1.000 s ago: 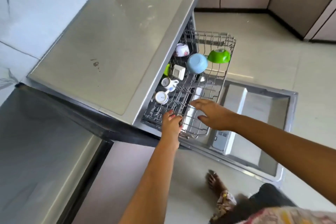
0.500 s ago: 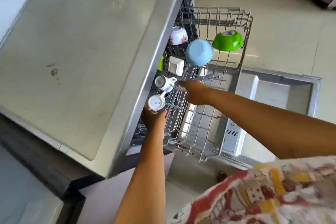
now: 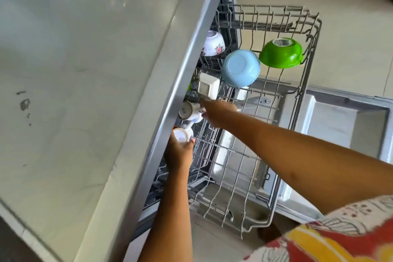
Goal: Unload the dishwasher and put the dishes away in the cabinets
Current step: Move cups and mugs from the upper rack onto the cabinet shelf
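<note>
L hand wraps near cup, base facing up. R hand fingers pinch 2nd cup at its 9 o'clock; grip closure partly hidden. Both lift toward 3 o'clock, clear of counter edge.

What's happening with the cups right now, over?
Left hand gripping near cup. Right hand at second cup, grip unclear. Counter edge overhangs both. Three bowls wait in rack.
</note>
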Demonstrator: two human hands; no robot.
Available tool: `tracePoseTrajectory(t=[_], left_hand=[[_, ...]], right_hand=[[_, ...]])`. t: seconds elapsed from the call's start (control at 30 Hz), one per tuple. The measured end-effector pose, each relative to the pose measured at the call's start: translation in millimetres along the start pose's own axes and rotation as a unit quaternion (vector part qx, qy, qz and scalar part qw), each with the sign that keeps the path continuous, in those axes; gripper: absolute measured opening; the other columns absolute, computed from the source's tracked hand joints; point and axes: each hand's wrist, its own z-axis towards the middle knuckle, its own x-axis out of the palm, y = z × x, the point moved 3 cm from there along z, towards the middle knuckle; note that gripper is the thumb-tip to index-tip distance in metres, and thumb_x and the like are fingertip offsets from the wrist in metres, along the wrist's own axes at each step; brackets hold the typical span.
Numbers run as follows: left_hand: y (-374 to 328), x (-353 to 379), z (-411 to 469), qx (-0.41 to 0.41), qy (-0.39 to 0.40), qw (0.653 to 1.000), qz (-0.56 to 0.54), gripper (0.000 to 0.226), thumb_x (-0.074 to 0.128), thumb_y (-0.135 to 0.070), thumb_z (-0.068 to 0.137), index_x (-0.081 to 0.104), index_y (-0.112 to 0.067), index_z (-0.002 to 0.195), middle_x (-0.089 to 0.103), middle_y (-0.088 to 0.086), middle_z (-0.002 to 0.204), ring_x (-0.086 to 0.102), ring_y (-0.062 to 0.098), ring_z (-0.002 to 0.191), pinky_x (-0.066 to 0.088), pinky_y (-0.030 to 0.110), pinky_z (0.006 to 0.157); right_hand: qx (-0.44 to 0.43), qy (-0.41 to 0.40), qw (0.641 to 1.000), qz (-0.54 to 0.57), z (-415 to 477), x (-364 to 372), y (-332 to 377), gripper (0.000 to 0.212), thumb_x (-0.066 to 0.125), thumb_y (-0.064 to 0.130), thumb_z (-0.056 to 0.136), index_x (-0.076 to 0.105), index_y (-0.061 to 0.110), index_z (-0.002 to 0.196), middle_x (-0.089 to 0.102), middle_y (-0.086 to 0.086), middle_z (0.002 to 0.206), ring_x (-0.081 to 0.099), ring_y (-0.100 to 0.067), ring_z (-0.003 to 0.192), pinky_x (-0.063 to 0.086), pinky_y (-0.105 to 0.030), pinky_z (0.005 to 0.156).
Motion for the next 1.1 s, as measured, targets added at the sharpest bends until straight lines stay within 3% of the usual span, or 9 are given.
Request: tracePoseTrajectory(t=[0.1, 0.23, 0.4, 0.5, 0.67, 0.8, 0.9, 1.0, 1.1], left_hand=[[-6.2, -4.8, -3.6, -0.021, -0.001, 1.000, -0.012, 0.050, 0.069, -0.022, 0.084, 0.049, -0.008, 0.128, 0.062, 0.013, 0.120, 0.059, 0.031, 0.107, 0.049, 0.038, 0.088], [-21.9, -18.3, -14.9, -0.033, 0.011, 0.997, -0.069, 0.013, 0.062, -0.019, 0.090, 0.055, -0.009, 0.095, 0.050, 0.003, 0.088, 0.049, 0.019, 0.082, 0.037, 0.026, 0.073], [-27.5, -29.3, -35.4, -0.034, -0.018, 0.989, -0.140, 0.018, 0.065, -0.016, 0.087, 0.049, -0.014, 0.092, 0.048, -0.002, 0.086, 0.048, 0.016, 0.082, 0.043, 0.031, 0.078], [-19.9, -31.7, -53.5, -0.039, -0.043, 0.978, -0.200, 0.031, 0.071, -0.015, 0.082, 0.041, -0.023, 0.079, 0.047, -0.011, 0.076, 0.049, 0.010, 0.068, 0.043, 0.025, 0.065], [1.2, -28.6, -94.7, -0.037, -0.052, 0.975, -0.213, 0.055, 0.076, -0.023, 0.076, 0.042, -0.015, 0.117, 0.060, 0.003, 0.108, 0.061, 0.020, 0.088, 0.047, 0.016, 0.061], [-4.1, -33.1, -132.2, 0.005, -0.042, 0.985, -0.168, 0.059, 0.078, -0.024, 0.071, 0.039, -0.025, 0.115, 0.060, -0.002, 0.104, 0.062, 0.021, 0.088, 0.056, 0.039, 0.073], [-6.1, -38.3, -164.6, 0.033, -0.039, 0.985, -0.167, 0.060, 0.079, -0.026, 0.070, 0.039, -0.024, 0.114, 0.059, -0.004, 0.102, 0.060, 0.020, 0.086, 0.052, 0.035, 0.074], [0.0, -49.0, -208.0, 0.060, -0.054, 0.982, -0.173, 0.063, 0.081, -0.026, 0.068, 0.043, -0.019, 0.118, 0.061, -0.001, 0.103, 0.056, 0.019, 0.088, 0.042, 0.025, 0.073], [19.0, -78.0, -258.6, 0.068, -0.072, 0.977, -0.191, 0.063, 0.082, -0.027, 0.067, 0.045, -0.015, 0.117, 0.062, 0.000, 0.103, 0.057, 0.022, 0.091, 0.046, 0.029, 0.077]], right_hand=[[-0.008, -0.006, 1.000, -0.024, 1.8, -6.3, 6.5, 0.026, 0.048, 0.028, 0.099, 0.053, 0.024, 0.123, 0.065, -0.004, 0.113, 0.064, -0.025, 0.099, 0.055, -0.037, 0.078], [-0.012, -0.039, 0.999, 0.035, 2.2, -9.3, 14.4, 0.023, 0.047, 0.030, 0.099, 0.053, 0.027, 0.121, 0.066, -0.004, 0.109, 0.066, -0.026, 0.093, 0.051, -0.029, 0.066], [-0.045, -0.069, 0.990, 0.111, -23.5, -23.6, 15.7, 0.021, 0.044, 0.032, 0.099, 0.056, 0.023, 0.114, 0.067, -0.007, 0.098, 0.062, -0.023, 0.078, 0.047, -0.028, 0.063], [-0.056, -0.050, 0.986, 0.149, -49.4, -25.4, 7.6, 0.027, 0.044, 0.031, 0.099, 0.058, 0.018, 0.119, 0.064, -0.013, 0.100, 0.062, -0.027, 0.083, 0.044, -0.029, 0.067], [-0.036, -0.013, 0.981, 0.190, -107.8, -18.9, -4.2, 0.024, 0.043, 0.032, 0.100, 0.059, 0.017, 0.109, 0.055, -0.004, 0.083, 0.052, -0.021, 0.077, 0.034, -0.026, 0.057], [-0.005, -0.038, 0.976, 0.214, -164.1, -17.7, -14.5, 0.022, 0.043, 0.032, 0.100, 0.058, 0.018, 0.104, 0.054, 0.002, 0.073, 0.054, -0.022, 0.074, 0.033, -0.026, 0.053], [-0.002, -0.071, 0.977, 0.201, -205.1, -22.5, -21.1, 0.026, 0.042, 0.034, 0.099, 0.059, 0.015, 0.107, 0.062, -0.006, 0.090, 0.058, -0.025, 0.082, 0.034, -0.027, 0.062], [-0.003, -0.094, 0.974, 0.207, -251.8, -28.5, -17.3, 0.025, 0.044, 0.033, 0.099, 0.059, 0.013, 0.102, 0.064, -0.009, 0.092, 0.058, -0.024, 0.082, 0.037, -0.029, 0.063], [-0.025, -0.088, 0.972, 0.216, -302.4, -28.0, 3.8, 0.025, 0.046, 0.031, 0.098, 0.060, 0.011, 0.099, 0.066, -0.013, 0.091, 0.062, -0.027, 0.083, 0.047, -0.032, 0.067]])
